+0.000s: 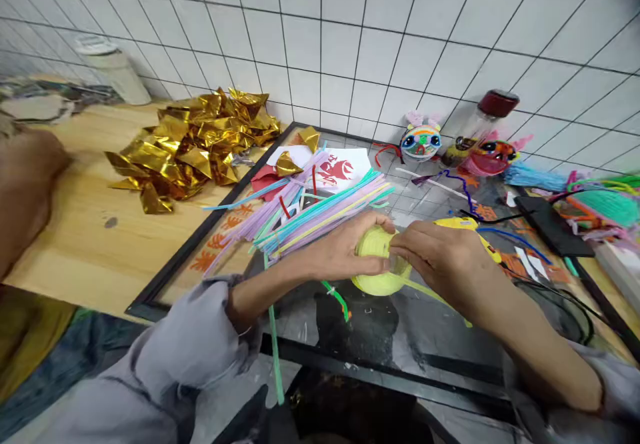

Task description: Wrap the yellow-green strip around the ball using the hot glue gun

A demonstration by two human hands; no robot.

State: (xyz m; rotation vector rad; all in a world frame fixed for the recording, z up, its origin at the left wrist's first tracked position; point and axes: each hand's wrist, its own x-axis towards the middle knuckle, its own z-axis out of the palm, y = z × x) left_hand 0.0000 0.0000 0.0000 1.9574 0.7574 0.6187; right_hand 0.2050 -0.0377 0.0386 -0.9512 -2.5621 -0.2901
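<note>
Yellow, round, strip-wound ball (375, 244) is being gripped by the left hand (343, 247); the right hand (445, 257) is touching it, fingers bunched, their hold unclear.

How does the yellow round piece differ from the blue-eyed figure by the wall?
The yellow round piece is in the left hand; the blue-eyed figure sits untouched near the tiled wall. The yellow round piece is plain yellow where visible; the blue-eyed figure is multicoloured, with eyes and pink tufts on top. Both look rounded.
</note>
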